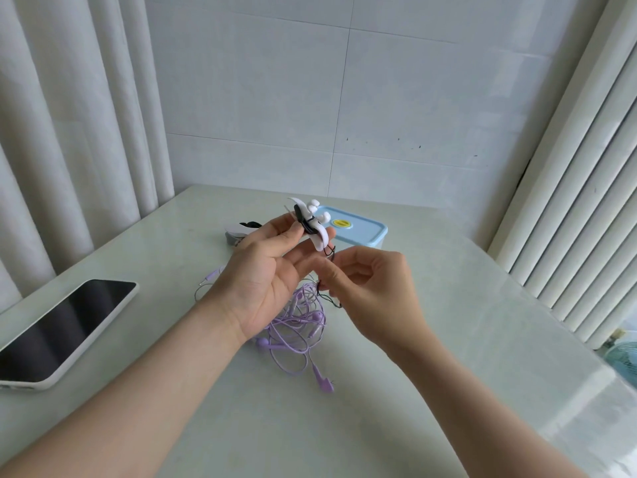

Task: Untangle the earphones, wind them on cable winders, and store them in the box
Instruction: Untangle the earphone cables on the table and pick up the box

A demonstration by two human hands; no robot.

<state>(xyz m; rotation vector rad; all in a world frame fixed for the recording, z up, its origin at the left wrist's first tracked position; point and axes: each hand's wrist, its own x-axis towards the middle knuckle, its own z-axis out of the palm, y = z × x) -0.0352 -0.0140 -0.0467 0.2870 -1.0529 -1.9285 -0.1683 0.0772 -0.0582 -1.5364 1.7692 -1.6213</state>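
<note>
The main danger lies in the loose black cable point(329, 294) that runs from the white cable winder point(315, 232) down to the right hand point(372, 291). This free part hangs just above the purple earphones point(296, 326), which lie in a tangled heap on the table point(448, 339), on the near side of the box point(358, 229). If the person makes the next turn without lifting the cable, it may catch a purple loop and drag the heap, or make a new knot. A second risk is that the left hand point(265, 281) holds the winder only between thumb and fingertips. A strong pull from the right could twist it out, and the turns already on it would come loose (the thin cable looks slippery, but this is only a guess). The box also has its blue lid on, so it must be opened before anything is stored.

The winder is in the air, just in front of the left end of the box. It is white and flat with curved ends. The black cable sits around its middle as a tight band, and two white earbuds point(315, 207) stick out at its upper end. The left fingers point(282, 229) are clamped on the winder. The right fingers point(339, 270) are pinched together on the black cable.
</note>
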